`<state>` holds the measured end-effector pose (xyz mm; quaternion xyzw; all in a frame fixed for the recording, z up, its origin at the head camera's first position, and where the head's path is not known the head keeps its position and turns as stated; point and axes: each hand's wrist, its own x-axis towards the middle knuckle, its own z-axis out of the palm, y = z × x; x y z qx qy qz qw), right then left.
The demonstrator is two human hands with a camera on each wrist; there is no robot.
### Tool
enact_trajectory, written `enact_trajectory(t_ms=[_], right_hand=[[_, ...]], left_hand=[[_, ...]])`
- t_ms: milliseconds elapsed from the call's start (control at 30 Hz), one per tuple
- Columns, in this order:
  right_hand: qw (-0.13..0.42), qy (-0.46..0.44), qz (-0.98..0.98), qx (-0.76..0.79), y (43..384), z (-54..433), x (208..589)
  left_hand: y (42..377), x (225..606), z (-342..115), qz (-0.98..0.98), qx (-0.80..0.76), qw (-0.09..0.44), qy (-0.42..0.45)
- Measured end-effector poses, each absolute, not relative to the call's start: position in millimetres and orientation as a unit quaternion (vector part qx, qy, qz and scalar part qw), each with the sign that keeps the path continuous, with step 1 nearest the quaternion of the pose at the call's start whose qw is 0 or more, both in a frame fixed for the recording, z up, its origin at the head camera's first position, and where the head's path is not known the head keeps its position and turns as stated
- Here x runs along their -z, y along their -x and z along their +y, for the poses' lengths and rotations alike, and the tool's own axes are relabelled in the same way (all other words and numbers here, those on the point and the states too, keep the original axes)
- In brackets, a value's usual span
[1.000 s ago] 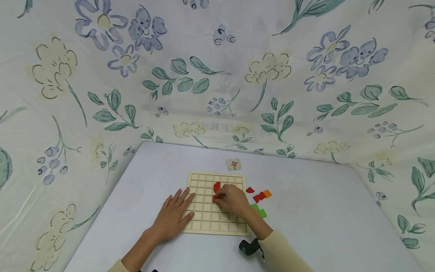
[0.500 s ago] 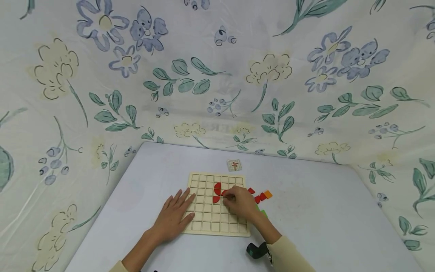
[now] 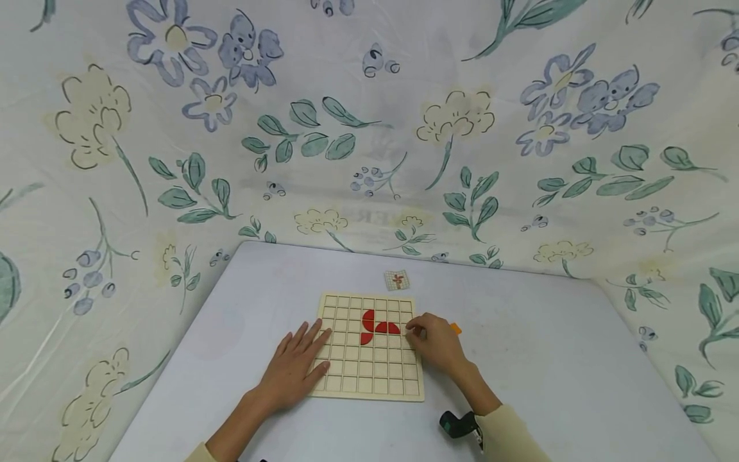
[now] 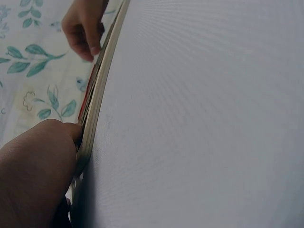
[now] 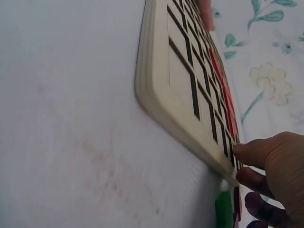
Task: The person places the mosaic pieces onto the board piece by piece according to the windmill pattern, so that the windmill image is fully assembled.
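A pale wooden grid board (image 3: 348, 384) lies on the white table. My left hand (image 3: 296, 367) rests on its left edge with fingers spread. Red pieces sit in the grid: a rounded one (image 3: 368, 319), a quarter-round one (image 3: 366, 338) below it, and a half-round shape (image 3: 387, 328) to the right. My right hand (image 3: 437, 340) is over the board's right edge, fingers loosely bent, with nothing visible between them. In the right wrist view a green piece (image 5: 223, 209) and a red piece (image 5: 237, 203) lie beside the board, near the fingers.
An orange piece (image 3: 456, 328) shows beyond the right hand, which covers other loose pieces. Behind the board lies a small card (image 3: 397, 280) with a red figure on a grid. A dark device (image 3: 458, 424) is at the right wrist. Flowered cloth (image 3: 369, 128) hangs behind the table.
The right hand has moved right, from the red pieces to the board's right edge, uncovering the half-round red shape and covering the loose pieces. The left hand has stayed in place.
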<state>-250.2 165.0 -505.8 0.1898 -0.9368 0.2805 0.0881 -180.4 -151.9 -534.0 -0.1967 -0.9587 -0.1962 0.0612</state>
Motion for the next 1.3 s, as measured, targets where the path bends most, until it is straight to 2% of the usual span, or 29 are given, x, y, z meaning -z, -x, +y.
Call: enact_trajectory(t_ms=[267, 600, 733, 1033, 1300], right_hand=[[0.122, -0.126, -0.955, -0.240, 257.1, 182.2, 515.7], [0.150, -0.158, -0.958, -0.186, 262.6, 187.6, 521.0], [0.137, -0.140, -0.962, -0.190, 264.1, 186.8, 516.5], [0.065, -0.093, -0.958, -0.265, 266.1, 188.8, 507.8], [0.062, -0.124, -0.937, -0.320, 263.7, 189.8, 508.8]], left_hand=[[180.4, 537.1, -152.8, -0.957, 0.200, 0.064, 0.199], [179.8, 537.6, -153.8, -0.957, 0.200, 0.070, 0.199], [180.1, 537.1, -153.0, -0.957, 0.197, 0.071, 0.198], [180.6, 535.0, -152.9, -0.959, 0.193, 0.065, 0.197], [180.5, 535.0, -153.5, -0.958, 0.198, 0.064, 0.199]])
